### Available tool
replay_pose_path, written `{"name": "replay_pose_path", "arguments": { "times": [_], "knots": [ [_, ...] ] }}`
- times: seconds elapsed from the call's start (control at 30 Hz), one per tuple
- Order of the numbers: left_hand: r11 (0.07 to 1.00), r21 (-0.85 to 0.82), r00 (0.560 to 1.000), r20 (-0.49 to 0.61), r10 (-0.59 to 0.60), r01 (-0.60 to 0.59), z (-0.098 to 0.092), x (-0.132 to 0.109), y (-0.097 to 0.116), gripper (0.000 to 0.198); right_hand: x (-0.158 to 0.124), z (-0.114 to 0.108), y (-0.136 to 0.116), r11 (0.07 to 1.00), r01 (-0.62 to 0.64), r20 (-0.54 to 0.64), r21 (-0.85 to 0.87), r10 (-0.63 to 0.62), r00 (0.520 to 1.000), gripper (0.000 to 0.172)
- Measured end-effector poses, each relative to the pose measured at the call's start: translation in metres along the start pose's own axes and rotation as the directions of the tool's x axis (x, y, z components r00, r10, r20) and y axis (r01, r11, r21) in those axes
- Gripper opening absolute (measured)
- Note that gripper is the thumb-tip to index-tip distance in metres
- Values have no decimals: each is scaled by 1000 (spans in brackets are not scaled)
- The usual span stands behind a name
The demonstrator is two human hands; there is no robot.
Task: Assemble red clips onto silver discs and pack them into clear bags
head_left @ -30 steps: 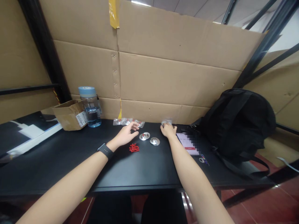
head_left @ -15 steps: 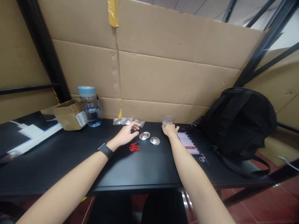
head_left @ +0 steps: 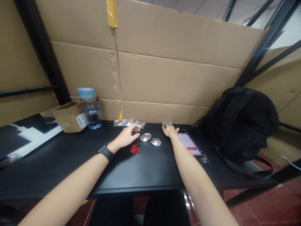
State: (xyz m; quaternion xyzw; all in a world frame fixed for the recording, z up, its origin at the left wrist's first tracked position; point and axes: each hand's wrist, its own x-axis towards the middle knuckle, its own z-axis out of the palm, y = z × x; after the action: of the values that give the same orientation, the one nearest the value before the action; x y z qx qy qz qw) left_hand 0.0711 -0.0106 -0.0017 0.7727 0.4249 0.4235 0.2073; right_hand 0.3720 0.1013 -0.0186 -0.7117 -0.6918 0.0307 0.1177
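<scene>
My left hand [head_left: 128, 136], with a dark watch on its wrist, hovers above the black tabletop with fingers apart and nothing in them. Just right of it lie a round silver metal disc pair with a red bit on it [head_left: 145, 137] and a second silver disc pair [head_left: 155, 142]. A small heap of red cord [head_left: 135, 149] is below that hand. At the back of the table, my right hand [head_left: 170, 129] has its fingers stretched out over a clear plastic bag [head_left: 167, 122], mostly hidden behind the fingertips.
Clear packets with silver and red pieces [head_left: 129, 123] lie along the cardboard wall [head_left: 150, 81]. A blue-lidded bottle [head_left: 92, 110] and an open carton [head_left: 70, 119] stand left. Right are a phone [head_left: 189, 143], a keyring [head_left: 204, 160] and a black backpack [head_left: 242, 125].
My right hand has flattened, its fingers now stretched further over the plastic bag by the wall. My left hand and the discs stay in place; the view has shifted slightly.
</scene>
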Motion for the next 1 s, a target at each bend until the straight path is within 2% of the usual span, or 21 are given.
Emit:
{"name": "replay_pose_path", "arguments": {
  "times": [0.17,0.23,0.43,0.87,1.0],
  "knots": [
    [1000,23,1000,14,3,-4,-1,0,2,23,-3,-2,-2,992,129,4,3,-129,992,41],
    [1000,28,1000,17,3,-3,-2,0,2,24,-4,-3,-5,990,143,-11,-12,-143,990,42],
    [1000,20,1000,18,11,-11,-1,0,2,24,-7,-3,-8,998,24,-35,-57,-26,999,47],
    [998,57,999,48,15,-17,-1,-1,2,23,-5,-2,-5,997,-38,26,-61,40,999,55],
    [998,55,999,41,11,-13,-2,0,1,24,-9,-7,-6,998,-25,33,-61,27,999,57]
  ]
}}
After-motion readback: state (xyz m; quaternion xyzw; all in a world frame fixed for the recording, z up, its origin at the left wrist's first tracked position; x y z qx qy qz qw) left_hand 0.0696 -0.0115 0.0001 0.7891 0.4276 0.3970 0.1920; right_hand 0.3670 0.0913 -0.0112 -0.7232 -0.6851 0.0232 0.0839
